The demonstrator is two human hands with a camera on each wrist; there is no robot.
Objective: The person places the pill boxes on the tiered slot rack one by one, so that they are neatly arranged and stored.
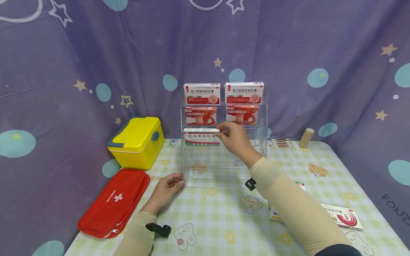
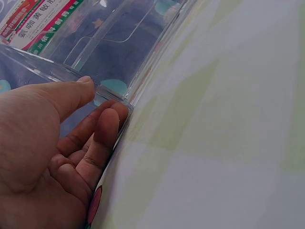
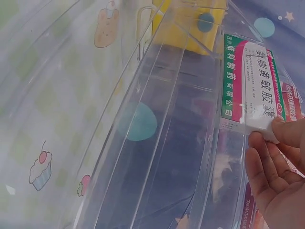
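A clear tiered display rack (image 1: 224, 181) stands on the table and holds medicine boxes. My right hand (image 1: 236, 139) pinches the right end of a white, green and red medicine box (image 1: 201, 139), which sits at the left of the third tier from the top. In the right wrist view, the thumb and fingertips are on that box's (image 3: 259, 81) end. My left hand (image 1: 167, 190) holds the rack's lower front left corner. The left wrist view shows its thumb and curled fingers (image 2: 105, 131) right at that corner.
Two white-and-red boxes (image 1: 201, 94) fill the top tier, two red boxes (image 1: 201, 116) the second. On the left are a yellow case (image 1: 136, 142) and a red first-aid pouch (image 1: 113, 202). More medicine boxes (image 1: 344, 217) lie at right, partly behind my right forearm. A small tan cylinder (image 1: 306, 138) stands behind.
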